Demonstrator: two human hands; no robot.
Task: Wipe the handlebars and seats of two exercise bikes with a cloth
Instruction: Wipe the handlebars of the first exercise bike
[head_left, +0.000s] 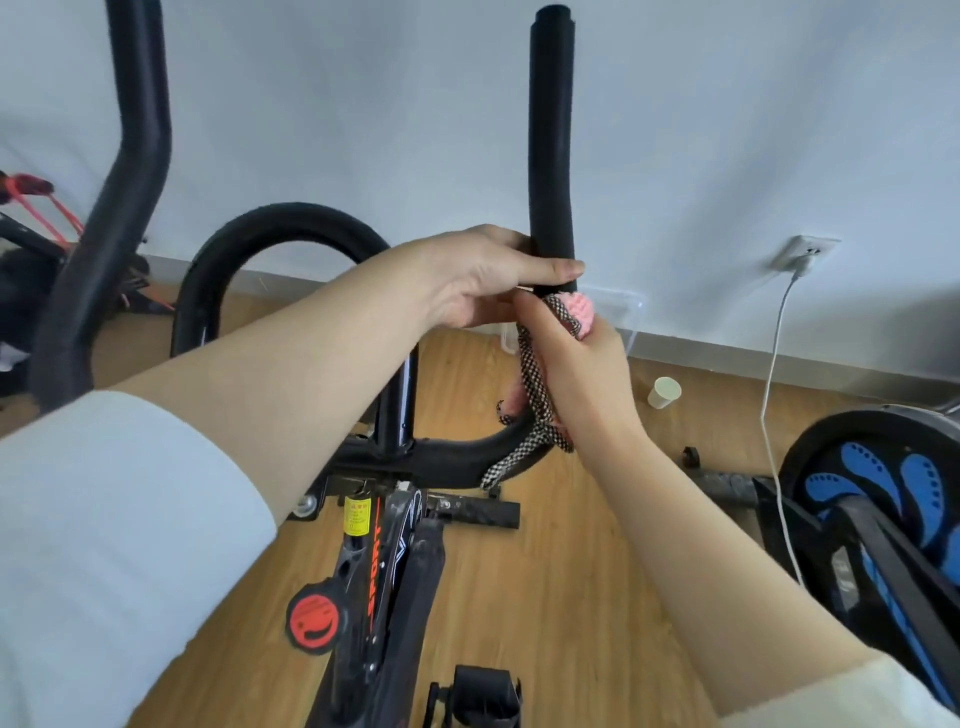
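Wood floor (571, 597), pale wall (727, 130). The near bike (384, 561) fills the centre, black frame, lower part cut off by the bottom edge. The second bike (883, 493) sits at the right with a black-and-blue wheel, mostly cut off by the frame edge. The near bike's handlebar (551, 156) has its right horn standing upright and the left horn running out of the top edge. Our left hand (483, 280) grips the upright horn low down, fingers curled round it, thumb laid across the front. Our right hand (576, 364) is directly below and touching it, closed on the cloth (537, 384). The cloth is checked black-and-white with a pink face, bunched against the bar under our palm, pink showing above the fist. Its tail hangs down along the bend of the bar. Our right fingers are hidden behind the bar, so we can't tell whether the cloth wraps all the way round. Small stuff: red knob (311, 618) on the frame, white cable (774, 374) down from a wall socket (802, 252), paper cup (664, 392) on its side on the floor near the skirting.
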